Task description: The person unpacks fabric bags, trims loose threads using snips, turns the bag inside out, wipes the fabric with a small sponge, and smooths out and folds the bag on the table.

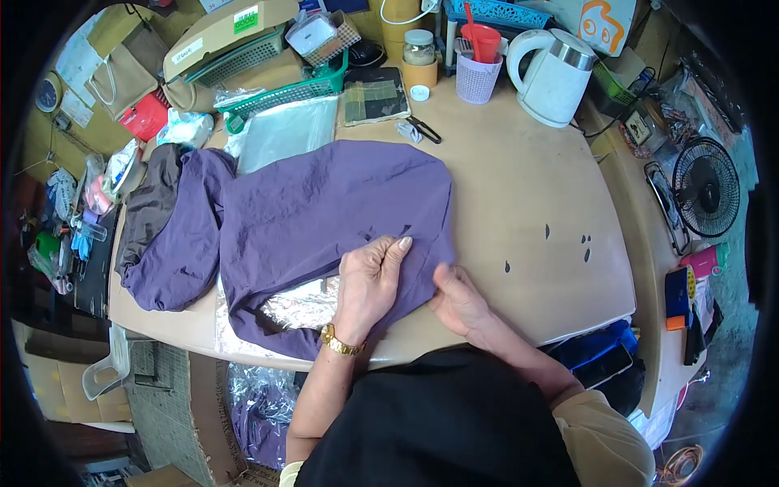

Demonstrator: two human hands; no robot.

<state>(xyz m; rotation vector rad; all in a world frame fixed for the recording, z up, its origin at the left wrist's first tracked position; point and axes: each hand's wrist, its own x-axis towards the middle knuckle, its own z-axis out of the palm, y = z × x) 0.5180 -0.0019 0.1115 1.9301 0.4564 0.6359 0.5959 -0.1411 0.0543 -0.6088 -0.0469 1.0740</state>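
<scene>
A purple garment [324,191] of thin, crinkled fabric lies spread over the table, its left part folded in a separate bunch. My left hand [372,280], with a gold watch [341,341] on the wrist, is closed in a pinch on the fabric near its lower right. Beside it, my right hand [461,302] is at the garment's right edge with its thumb up; its fingers are curled at the cloth and partly hidden. A few small dark slits or pieces show near my left thumb. Dark brown cloth [150,207] lies along the bunch's left side.
Clear plastic bags [288,130], a patterned pouch [376,97] and black snips [423,130] lie behind the garment. A white kettle [552,77], a lilac basket [477,79] and a jar [419,47] stand at the back. Right: several dark flecks [587,255] and a fan [705,187].
</scene>
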